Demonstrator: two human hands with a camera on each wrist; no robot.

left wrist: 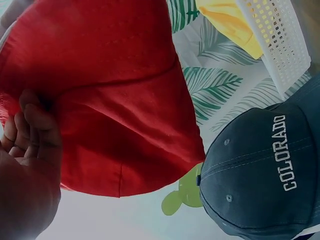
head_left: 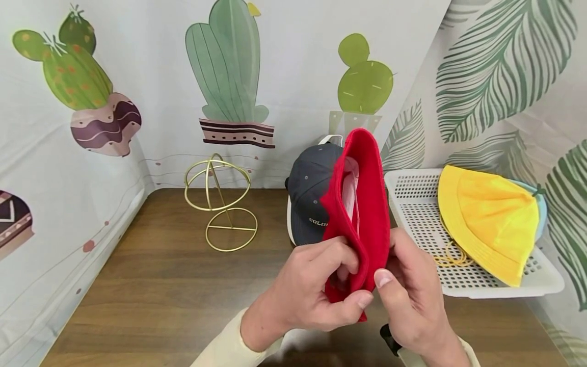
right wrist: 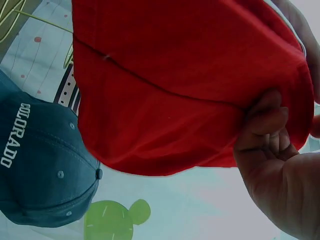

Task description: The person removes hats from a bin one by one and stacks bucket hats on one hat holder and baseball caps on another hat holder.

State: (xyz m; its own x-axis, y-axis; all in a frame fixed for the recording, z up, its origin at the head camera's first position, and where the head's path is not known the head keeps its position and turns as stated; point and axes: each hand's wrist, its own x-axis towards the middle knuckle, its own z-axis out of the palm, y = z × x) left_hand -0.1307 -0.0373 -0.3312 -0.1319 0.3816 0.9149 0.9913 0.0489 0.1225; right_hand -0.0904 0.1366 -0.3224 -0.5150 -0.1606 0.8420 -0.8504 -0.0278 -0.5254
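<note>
A red fabric hat (head_left: 377, 204) is held up above the table, its opening facing up and a pale inner lining showing in the head view. My left hand (head_left: 312, 288) grips the near left part of its brim, fingers curled over the edge. Opposite it, my right hand (head_left: 415, 300) pinches the right side of the brim, thumb on the near edge. In the right wrist view a seam runs across the red cloth to those fingertips (right wrist: 272, 112). Behind the red hat, partly covered by it, sits a dark blue-grey baseball cap (left wrist: 255, 170) lettered COLORADO.
A gold wire stand (head_left: 231, 229) with round hoops is at the back left of the wooden table (head_left: 183, 306). On the right, a white perforated basket (head_left: 412, 193) holds a yellow bucket hat (head_left: 490, 219) with a light blue item behind it. Printed cloth (head_left: 298, 61) hangs behind.
</note>
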